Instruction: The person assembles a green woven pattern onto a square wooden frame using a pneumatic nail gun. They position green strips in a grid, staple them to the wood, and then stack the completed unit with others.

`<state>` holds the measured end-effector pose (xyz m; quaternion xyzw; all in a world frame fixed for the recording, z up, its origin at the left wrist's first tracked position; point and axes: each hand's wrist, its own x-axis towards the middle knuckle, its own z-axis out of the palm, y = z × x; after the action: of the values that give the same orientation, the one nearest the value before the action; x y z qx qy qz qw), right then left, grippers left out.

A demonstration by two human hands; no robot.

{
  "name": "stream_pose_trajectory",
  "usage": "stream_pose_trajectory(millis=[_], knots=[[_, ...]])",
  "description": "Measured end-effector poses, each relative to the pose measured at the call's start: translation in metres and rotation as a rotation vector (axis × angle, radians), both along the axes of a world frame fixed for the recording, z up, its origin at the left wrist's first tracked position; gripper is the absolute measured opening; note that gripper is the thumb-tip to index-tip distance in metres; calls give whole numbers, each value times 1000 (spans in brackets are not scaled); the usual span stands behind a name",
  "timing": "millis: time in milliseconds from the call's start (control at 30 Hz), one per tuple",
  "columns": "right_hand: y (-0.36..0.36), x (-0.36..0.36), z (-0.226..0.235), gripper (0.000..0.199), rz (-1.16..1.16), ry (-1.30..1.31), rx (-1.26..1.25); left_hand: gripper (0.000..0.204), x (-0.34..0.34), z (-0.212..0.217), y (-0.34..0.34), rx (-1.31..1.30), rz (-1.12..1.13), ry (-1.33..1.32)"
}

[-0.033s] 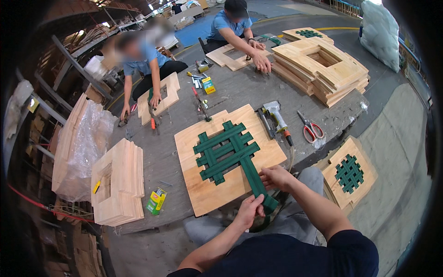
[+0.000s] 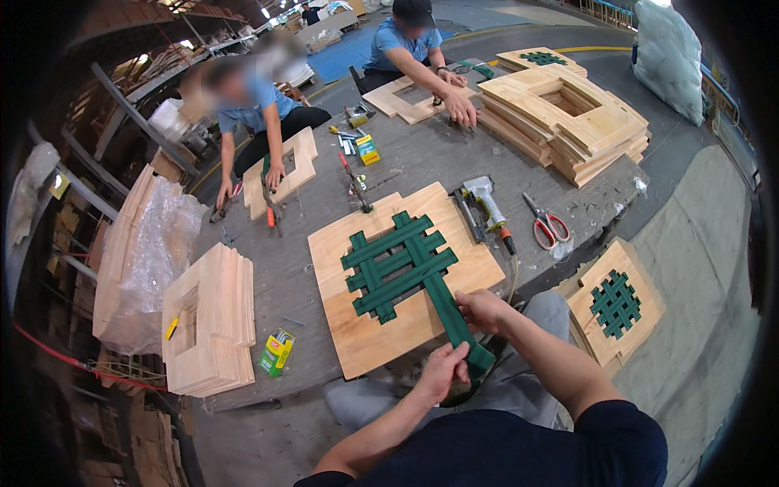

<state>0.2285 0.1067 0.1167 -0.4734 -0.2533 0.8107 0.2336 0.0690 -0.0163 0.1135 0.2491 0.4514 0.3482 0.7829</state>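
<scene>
My left hand (image 2: 442, 369) and right hand (image 2: 480, 309) both pinch a green webbing strap (image 2: 450, 312), fingers clenched on it, running from the woven lattice (image 2: 395, 264) on a plywood frame (image 2: 357, 325) on the surface (image 2: 292, 276).

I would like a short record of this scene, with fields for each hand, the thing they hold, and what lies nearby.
left hand: grips the near end of the green strap, low by the board's near edge
right hand: pinches the same strap farther up, at the board's edge
green strap: runs from the woven green lattice toward the person
wooden board: square frame panel, flat on the grey table
nearby: staple gun, red-handled scissors, stack of wooden frames
others: two people at work at the far side
</scene>
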Motion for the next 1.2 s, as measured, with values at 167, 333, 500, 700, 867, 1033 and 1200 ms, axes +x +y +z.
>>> stream_pose_trajectory(millis=[167,333,500,700,867,1033,1200], knots=[[24,-33,-12,34,-126,114,-137,29,2,4,-5,216,-249,350],[5,-47,-13,27,-103,-203,90,60,-56,13,23,944,-246,1478],[-31,-49,-24,44,-133,-539,388,91,-44,-8,77,1330,-364,1501],[-101,-34,-23,40,-82,-600,430,86,-45,-21,83,1350,-394,1470],[-137,-13,-22,38,-23,-632,542,78,-38,-18,87,1374,-415,1454],[-146,0,-4,37,51,-626,531,71,-40,-21,85,1426,-425,1479],[-155,5,-11,37,48,-617,623,68,-40,-23,85,1468,-465,1503]])
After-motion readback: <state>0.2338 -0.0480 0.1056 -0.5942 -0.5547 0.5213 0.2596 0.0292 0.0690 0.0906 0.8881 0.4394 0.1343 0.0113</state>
